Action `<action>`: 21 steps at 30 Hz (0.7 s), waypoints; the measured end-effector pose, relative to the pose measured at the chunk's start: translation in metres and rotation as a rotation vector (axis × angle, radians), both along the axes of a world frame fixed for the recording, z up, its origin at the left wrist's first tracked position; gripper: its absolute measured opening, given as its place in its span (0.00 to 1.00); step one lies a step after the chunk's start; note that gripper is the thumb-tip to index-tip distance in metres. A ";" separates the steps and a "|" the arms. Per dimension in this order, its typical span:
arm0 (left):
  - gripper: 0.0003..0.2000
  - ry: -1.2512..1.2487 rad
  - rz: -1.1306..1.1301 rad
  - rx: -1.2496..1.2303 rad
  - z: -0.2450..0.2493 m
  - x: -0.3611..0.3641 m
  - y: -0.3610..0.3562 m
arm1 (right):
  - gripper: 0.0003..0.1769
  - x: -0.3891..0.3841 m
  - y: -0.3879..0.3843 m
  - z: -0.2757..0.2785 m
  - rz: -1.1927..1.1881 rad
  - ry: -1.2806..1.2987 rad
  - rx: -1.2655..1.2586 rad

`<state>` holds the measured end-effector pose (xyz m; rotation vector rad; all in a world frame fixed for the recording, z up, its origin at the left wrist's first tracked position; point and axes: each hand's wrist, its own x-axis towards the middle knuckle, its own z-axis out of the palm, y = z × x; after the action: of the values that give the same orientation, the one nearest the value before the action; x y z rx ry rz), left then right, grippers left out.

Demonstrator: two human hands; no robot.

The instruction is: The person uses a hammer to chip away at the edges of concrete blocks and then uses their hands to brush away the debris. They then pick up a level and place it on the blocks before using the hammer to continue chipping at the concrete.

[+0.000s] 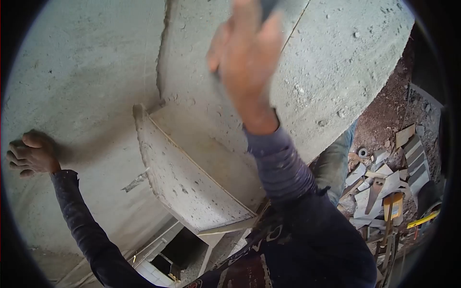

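Observation:
My left hand (34, 154) is braced against the grey plastered wall (96, 62) at the far left, its fingers apart and slightly bent, with nothing in it. My right hand (249, 62), smeared by motion, is raised in front of the rough, pitted concrete surface (331, 72). Its fingers are wrapped round a dark tool (268, 6), which shows only in part at the top edge; its kind I cannot make out. Below the hands, a concrete ledge (187, 177) with a pitted face juts out from the wall.
On the ground at the lower right lie a handsaw (373, 196), a yellow container (393, 206), a yellow level (423, 219), a roll of tape (362, 152) and scattered board offcuts. My jeans-clad leg (338, 158) shows beside the concrete edge. A dark opening (185, 247) lies far below.

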<state>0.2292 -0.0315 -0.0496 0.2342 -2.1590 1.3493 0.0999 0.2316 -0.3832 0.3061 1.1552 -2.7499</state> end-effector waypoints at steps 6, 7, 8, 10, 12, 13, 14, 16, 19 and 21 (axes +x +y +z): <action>0.37 0.064 0.041 -0.039 -0.003 -0.006 0.004 | 0.23 0.173 -0.103 -0.047 0.131 0.339 1.081; 0.37 0.065 0.037 -0.028 -0.005 -0.001 0.007 | 0.25 0.167 -0.084 -0.036 0.691 -0.002 0.581; 0.38 0.058 0.022 -0.016 -0.002 -0.005 0.006 | 0.26 0.145 -0.061 -0.019 1.168 -0.353 0.005; 0.38 0.079 0.028 -0.019 -0.004 -0.002 0.010 | 0.25 0.095 -0.035 -0.003 1.075 -0.340 -0.001; 0.38 0.079 0.007 -0.003 -0.008 -0.011 0.008 | 0.24 0.062 -0.021 0.000 0.715 -0.263 -0.012; 0.38 0.084 -0.004 0.013 -0.008 -0.011 0.007 | 0.23 0.050 -0.018 -0.002 0.477 -0.169 -0.014; 0.38 0.068 0.003 0.028 -0.005 -0.006 0.007 | 0.23 0.025 -0.012 0.000 0.233 -0.122 -0.042; 0.38 0.063 0.030 -0.001 -0.001 0.000 -0.004 | 0.23 0.015 -0.019 0.000 -0.007 -0.068 -0.074; 0.37 0.084 0.035 -0.027 -0.002 -0.001 0.001 | 0.23 0.120 -0.081 -0.027 0.048 -0.002 0.036; 0.36 0.085 -0.003 0.004 -0.007 -0.007 0.009 | 0.23 0.178 -0.082 -0.034 0.826 -0.162 0.276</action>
<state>0.2222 -0.0225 -0.0565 0.2840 -2.0915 1.3099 0.2778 0.1495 -0.4170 0.0484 1.2495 -1.8288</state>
